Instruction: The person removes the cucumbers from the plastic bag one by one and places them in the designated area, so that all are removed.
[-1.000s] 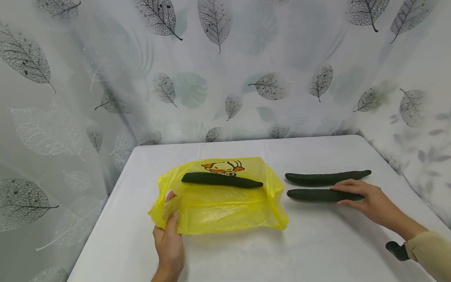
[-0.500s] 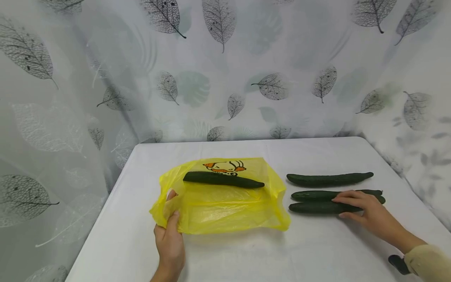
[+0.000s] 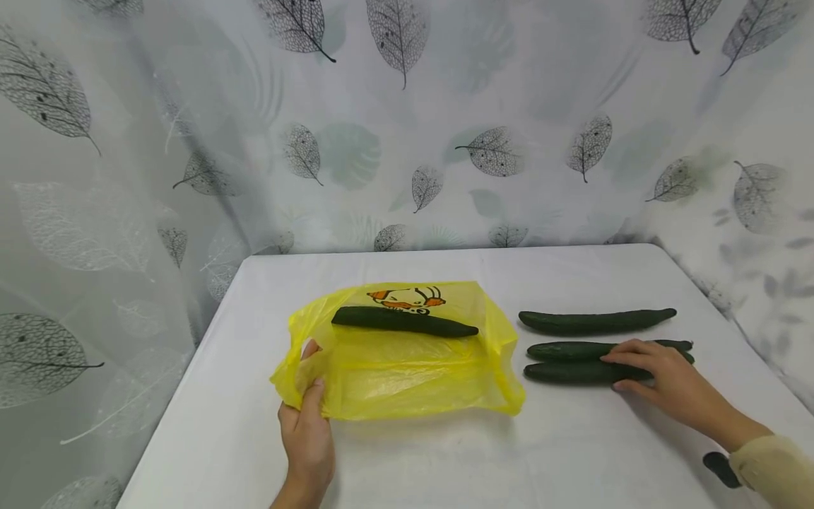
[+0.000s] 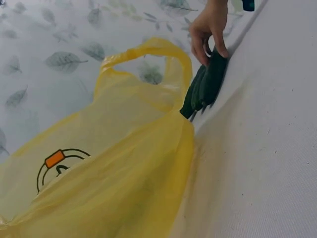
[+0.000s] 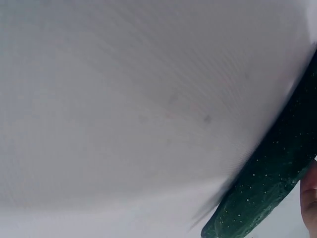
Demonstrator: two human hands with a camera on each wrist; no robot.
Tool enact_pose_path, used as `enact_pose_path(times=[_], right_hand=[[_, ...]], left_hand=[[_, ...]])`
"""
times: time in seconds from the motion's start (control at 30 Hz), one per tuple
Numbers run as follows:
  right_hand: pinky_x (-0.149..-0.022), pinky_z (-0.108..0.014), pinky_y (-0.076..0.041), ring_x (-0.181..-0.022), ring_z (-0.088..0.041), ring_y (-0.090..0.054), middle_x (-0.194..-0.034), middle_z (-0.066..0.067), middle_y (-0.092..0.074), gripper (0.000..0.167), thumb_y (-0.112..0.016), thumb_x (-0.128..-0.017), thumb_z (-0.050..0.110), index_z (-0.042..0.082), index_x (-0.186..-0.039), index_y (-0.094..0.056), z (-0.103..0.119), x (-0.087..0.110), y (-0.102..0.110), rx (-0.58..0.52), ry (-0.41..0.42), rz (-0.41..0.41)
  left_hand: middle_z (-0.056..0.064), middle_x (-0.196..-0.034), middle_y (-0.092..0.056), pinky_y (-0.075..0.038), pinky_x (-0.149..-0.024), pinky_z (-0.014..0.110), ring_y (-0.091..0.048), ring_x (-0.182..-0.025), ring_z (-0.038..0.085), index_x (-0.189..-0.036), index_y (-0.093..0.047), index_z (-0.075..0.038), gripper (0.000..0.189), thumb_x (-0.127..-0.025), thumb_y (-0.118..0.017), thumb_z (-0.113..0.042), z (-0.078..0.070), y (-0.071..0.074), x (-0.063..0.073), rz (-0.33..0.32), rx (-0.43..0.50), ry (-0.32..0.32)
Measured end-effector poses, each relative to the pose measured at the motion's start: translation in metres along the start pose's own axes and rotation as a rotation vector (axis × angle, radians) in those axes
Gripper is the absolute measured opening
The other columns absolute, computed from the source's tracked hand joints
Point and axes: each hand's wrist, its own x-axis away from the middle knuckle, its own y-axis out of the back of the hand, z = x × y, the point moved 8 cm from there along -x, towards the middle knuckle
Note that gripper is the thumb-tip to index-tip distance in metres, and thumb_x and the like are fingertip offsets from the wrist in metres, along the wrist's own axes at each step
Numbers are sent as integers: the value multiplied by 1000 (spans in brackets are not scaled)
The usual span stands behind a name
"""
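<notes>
My left hand (image 3: 307, 445) grips the left edge of a yellow plastic bag (image 3: 394, 385), thumb in front and part of the fingers hidden behind the film. A dark green cucumber (image 3: 403, 322) lies across the bag near its duck-like print. On the right, my right hand (image 3: 668, 382) holds the nearest of three cucumbers, fingers over the top and thumb on the near side. That held cucumber (image 3: 572, 373) lies close along the middle cucumber (image 3: 566, 350), whose right part is partly covered by the hand. In the right wrist view, the held cucumber (image 5: 262, 183) fills the lower right corner.
The farthest cucumber (image 3: 598, 322) lies behind the other two, a small gap away. Everything rests on a white-covered table (image 3: 445, 466), with leaf-patterned curtains (image 3: 432, 127) behind and at both sides. A dark object (image 3: 721, 469) sits by the right cuff.
The cucumber in my right hand has come down and nearer the front edge, and the middle cucumber now shows behind it. My left hand keeps its hold on the bag.
</notes>
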Motion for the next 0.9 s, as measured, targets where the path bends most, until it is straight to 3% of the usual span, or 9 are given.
enact_pose_path(times=[0.3, 0.53, 0.73, 0.9], right_hand=[[-75, -51, -56, -93, -30, -66, -111, -2, -67, 53, -93, -62, 13, 12, -111, -76, 1, -1, 3, 9, -36, 44], [-76, -46, -57, -102, -29, -62, -118, -1, -65, 61, -95, -64, 30, 16, -120, -73, 2, -5, 13, -49, -118, 74], [-84, -59, -51, -115, -31, -55, -127, -2, -61, 62, -90, -73, 37, 22, -129, -68, 27, -36, 30, -198, -195, 80], [-92, -60, -45, -122, -33, -52, -132, -1, -60, 62, -90, -74, 38, 29, -131, -66, 61, -69, 43, -259, -178, 57]], left_hand=[[4, -157, -41, -35, -114, 23, -35, -144, 19, -153, -37, 1, 46, -107, -33, -1, -3, -1, 1, 2, 26, -16], [7, -158, -39, -33, -115, 24, -34, -145, 20, -153, -35, 4, 47, -106, -34, -1, -5, -1, 1, 9, 39, -16], [7, -158, -39, -34, -115, 24, -34, -145, 20, -154, -34, 2, 47, -107, -34, -2, -5, -1, 2, 11, 52, -5], [7, -158, -39, -33, -115, 25, -34, -145, 20, -154, -34, 2, 47, -107, -34, -2, -5, 0, 2, 19, 66, -5]])
